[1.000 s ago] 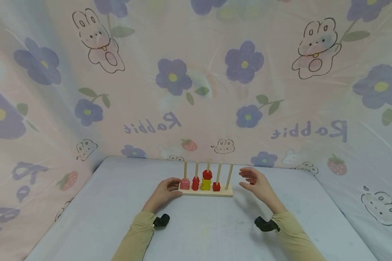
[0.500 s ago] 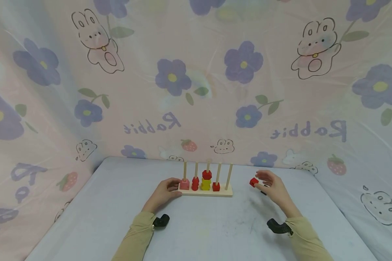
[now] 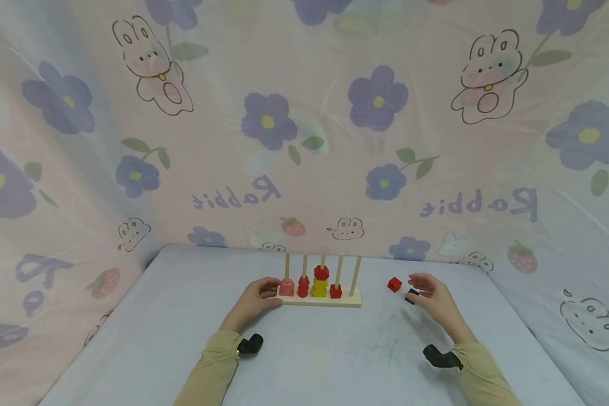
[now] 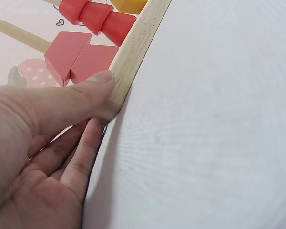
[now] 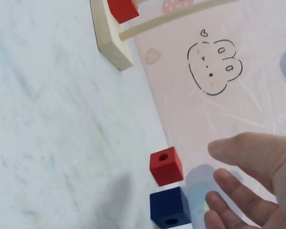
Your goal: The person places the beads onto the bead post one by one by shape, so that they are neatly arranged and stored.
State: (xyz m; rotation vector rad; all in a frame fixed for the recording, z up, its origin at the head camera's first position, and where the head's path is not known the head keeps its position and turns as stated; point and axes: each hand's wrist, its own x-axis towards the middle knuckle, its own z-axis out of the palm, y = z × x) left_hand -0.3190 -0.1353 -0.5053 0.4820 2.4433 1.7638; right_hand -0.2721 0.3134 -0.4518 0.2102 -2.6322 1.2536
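Note:
My left hand point(image 3: 256, 299) grips the left end of a wooden peg stand point(image 3: 320, 301), thumb on the front edge of the base, as the left wrist view shows. Pink blocks point(image 4: 93, 57) sit on the peg nearest that hand. Beside them come red tapered beads point(image 3: 303, 286), yellow beads point(image 3: 320, 287) topped by a red one point(image 3: 322, 272), and a red cube on the fourth peg point(image 3: 336, 291). My right hand point(image 3: 435, 297) hovers with fingers spread loosely, holding nothing. Close to its fingers lie a loose red cube point(image 5: 166, 166) and a dark blue cube point(image 5: 169, 208), both with holes.
The bare right-hand peg point(image 3: 356, 276) rises from the stand. A white table point(image 3: 309, 361) bears everything, and a patterned cloth point(image 3: 325, 158) with flowers and rabbits hangs behind and at both sides.
My right hand has moved right, away from the stand, and let go of the red cube, which now lies on the table. The blue cube shows more. My left hand stays put.

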